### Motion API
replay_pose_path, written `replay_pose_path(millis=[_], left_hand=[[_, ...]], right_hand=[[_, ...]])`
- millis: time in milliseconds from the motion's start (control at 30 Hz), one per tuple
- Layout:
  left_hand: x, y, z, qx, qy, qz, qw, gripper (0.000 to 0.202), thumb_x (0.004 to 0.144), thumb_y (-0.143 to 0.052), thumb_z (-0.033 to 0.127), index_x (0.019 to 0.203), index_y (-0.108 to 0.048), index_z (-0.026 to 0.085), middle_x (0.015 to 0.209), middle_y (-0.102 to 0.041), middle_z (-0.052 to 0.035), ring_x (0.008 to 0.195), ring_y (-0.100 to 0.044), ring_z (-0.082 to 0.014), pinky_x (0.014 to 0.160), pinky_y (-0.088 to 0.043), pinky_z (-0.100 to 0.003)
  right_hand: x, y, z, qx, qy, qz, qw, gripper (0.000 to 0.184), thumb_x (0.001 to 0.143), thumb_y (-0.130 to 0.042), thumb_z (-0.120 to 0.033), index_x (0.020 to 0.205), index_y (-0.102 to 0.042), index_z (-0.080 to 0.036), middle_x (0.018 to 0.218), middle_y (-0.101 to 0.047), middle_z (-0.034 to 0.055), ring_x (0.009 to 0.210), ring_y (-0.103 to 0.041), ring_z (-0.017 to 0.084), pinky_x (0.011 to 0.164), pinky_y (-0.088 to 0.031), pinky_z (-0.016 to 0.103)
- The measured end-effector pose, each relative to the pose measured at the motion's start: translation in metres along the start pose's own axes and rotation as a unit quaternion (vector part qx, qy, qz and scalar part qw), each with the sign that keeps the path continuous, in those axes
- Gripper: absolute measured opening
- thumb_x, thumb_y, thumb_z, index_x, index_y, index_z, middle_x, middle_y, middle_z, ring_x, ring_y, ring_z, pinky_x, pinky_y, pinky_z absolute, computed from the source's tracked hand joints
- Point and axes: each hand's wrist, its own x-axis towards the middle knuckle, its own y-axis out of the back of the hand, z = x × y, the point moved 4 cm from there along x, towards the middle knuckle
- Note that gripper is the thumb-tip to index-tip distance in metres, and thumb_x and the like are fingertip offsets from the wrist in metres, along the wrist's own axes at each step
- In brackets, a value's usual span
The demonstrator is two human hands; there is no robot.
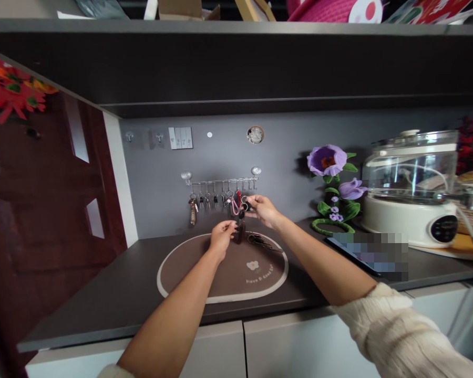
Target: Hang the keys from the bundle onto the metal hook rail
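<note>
My right hand is raised in front of the hook rail and pinches a bunch of keys by its metal ring. From that bunch a dark reddish-brown fob hangs down above the mat. My left hand is just to its left, lower, with thumb and fingers pinched together; whatever is between them is too small to make out. Another bunch of keys lies on the oval brown mat. On the clear hook rail hang several key sets, among them a brown keychain and a pink strap.
A dark shelf overhangs the counter. To the right stand purple crochet flowers, a phone or tablet lying flat, and a white appliance with a clear top. Wall switches sit above the rail.
</note>
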Motion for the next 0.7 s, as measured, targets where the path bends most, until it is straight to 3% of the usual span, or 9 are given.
replay_pose_path(millis=[300, 500, 700], left_hand=[[0.002, 0.001, -0.002, -0.008, -0.006, 0.008, 1.000, 0.029, 0.062, -0.058, 0.035, 0.080, -0.060, 0.012, 0.078, -0.062, -0.0074, 0.061, -0.053, -0.0094, 0.049, -0.036, -0.018], [0.000, 0.001, 0.001, 0.002, -0.012, 0.006, 1.000, 0.025, 0.063, -0.058, 0.032, 0.078, -0.060, 0.012, 0.076, -0.062, -0.0074, 0.060, -0.052, -0.0092, 0.049, -0.036, -0.019], [-0.001, 0.001, 0.003, 0.005, -0.004, 0.011, 1.000, 0.024, 0.064, -0.057, 0.031, 0.078, -0.059, 0.012, 0.075, -0.061, -0.0068, 0.059, -0.051, -0.0085, 0.048, -0.036, -0.018]], right_hand=[[0.037, 0.006, -0.022, -0.024, -0.001, 0.108, 0.994, 0.011, 0.078, -0.043, -0.017, 0.069, -0.050, -0.013, 0.060, -0.053, -0.0002, 0.057, -0.052, 0.007, 0.061, -0.049, 0.028], [0.057, 0.012, -0.021, -0.055, -0.018, 0.199, 0.978, 0.010, 0.077, -0.045, -0.015, 0.068, -0.047, -0.013, 0.056, -0.052, -0.0004, 0.052, -0.052, 0.007, 0.055, -0.050, 0.026], [0.068, 0.011, -0.015, -0.065, -0.043, 0.236, 0.969, 0.012, 0.076, -0.045, -0.014, 0.065, -0.046, -0.013, 0.051, -0.051, -0.0009, 0.048, -0.051, 0.007, 0.051, -0.050, 0.025]])
